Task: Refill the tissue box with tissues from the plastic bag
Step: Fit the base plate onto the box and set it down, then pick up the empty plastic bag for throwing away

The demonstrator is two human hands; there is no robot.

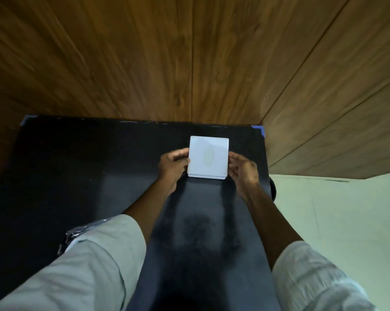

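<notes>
A white square tissue box (208,157) with an oval slot in its top stands on the black table (88,167), toward the far right. My left hand (173,163) grips the box's left side, fingers curled on its edge. On the other side, my right hand (242,169) touches the right side with fingers loosely bent. A crinkled clear plastic bag (74,235) peeks out from under my left sleeve at the near left; its contents are hidden.
Wood-panelled walls (189,59) rise right behind the table and along its right side. Past the table's right edge lies pale floor (346,221). A dark round object (273,189) shows at that edge.
</notes>
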